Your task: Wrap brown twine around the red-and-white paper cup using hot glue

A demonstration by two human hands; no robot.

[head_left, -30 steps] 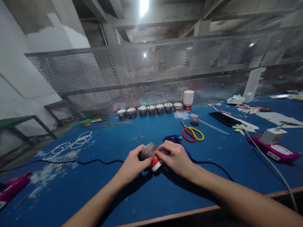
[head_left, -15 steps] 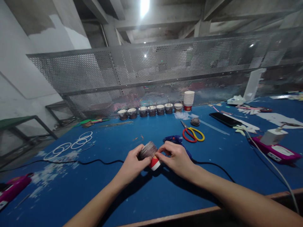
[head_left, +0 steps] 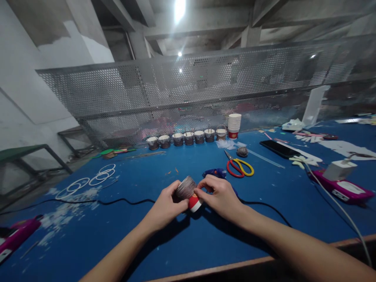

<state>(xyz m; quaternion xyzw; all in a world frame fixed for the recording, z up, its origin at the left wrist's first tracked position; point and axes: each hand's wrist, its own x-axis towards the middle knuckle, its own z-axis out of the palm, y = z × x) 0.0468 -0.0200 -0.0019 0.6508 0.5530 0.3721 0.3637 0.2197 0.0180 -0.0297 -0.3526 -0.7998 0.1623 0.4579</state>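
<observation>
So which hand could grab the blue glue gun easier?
Probably the right hand. The glue gun lies just beyond its fingers, on that side. The left hand sits farther away, across the cup that both hands hold.

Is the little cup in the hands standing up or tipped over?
Tipped. The cup lies slanted between the left hand and the right hand, its red end lowest, near the blue table.

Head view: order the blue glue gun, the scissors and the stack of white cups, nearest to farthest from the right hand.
1. Blue glue gun, just beyond the right hand.
2. Scissors, farther back and to the right.
3. Stack of white cups, farthest back, at the end of the cup row.
</observation>
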